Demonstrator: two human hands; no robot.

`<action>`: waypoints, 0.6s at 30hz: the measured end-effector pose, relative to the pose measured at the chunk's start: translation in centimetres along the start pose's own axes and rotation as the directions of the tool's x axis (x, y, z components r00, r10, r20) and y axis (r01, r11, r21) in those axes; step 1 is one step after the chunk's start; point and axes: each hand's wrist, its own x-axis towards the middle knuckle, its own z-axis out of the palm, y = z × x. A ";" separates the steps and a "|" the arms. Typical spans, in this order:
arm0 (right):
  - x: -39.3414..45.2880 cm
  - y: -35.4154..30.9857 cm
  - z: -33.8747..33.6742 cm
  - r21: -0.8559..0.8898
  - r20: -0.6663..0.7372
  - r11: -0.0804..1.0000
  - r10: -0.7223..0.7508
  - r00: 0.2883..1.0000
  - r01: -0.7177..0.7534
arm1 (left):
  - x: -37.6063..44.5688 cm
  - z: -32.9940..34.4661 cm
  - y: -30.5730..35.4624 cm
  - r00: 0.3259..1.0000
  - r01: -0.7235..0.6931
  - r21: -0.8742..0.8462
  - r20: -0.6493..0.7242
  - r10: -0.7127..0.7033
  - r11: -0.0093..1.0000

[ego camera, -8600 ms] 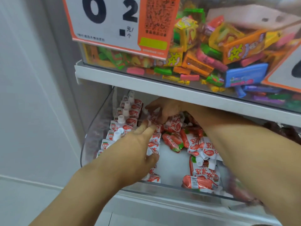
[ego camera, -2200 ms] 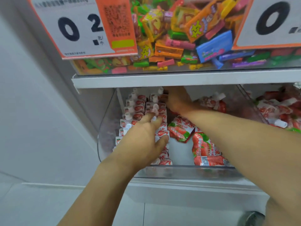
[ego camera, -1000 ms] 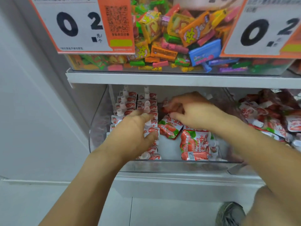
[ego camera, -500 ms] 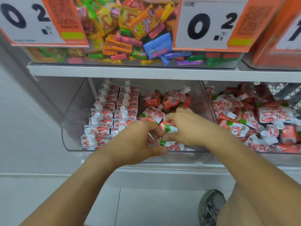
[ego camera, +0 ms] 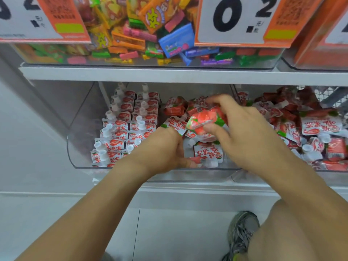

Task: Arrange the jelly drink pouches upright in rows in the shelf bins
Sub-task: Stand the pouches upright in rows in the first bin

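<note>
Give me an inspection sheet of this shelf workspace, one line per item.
Surface: clear left bin on the lower shelf.
Job's things: upright rows fill the bin's left; loose pouches lie flat on its right.
Clutter: right bin holds a jumbled heap of pouches.
Grippers: right hand grips a pouch; left hand rests curled beside the rows, what it holds hidden.
Cables: nothing seen.
Surroundings: candy bin and price cards above; shoe on the floor.

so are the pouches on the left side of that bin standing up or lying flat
Standing up. The pouches in the left part of the clear bin sit in two tidy rows, white spouts pointing up; those to their right lie jumbled.
</note>
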 end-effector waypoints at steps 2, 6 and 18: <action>-0.8 0.7 -0.3 0.104 -0.109 0.994 0.023 0.994 -0.012 | 0.4 0.3 0.0 1.000 -0.020 0.013 0.001 0.020 1.000; -2.2 2.2 -0.4 0.155 -0.242 0.986 0.089 0.966 -0.052 | 0.8 0.3 0.0 0.982 -0.137 -0.096 0.116 0.147 0.986; -2.8 3.9 0.0 0.632 -0.201 0.775 0.147 0.969 0.014 | -1.7 -1.7 -0.9 0.991 -0.118 -0.630 -0.128 0.047 0.768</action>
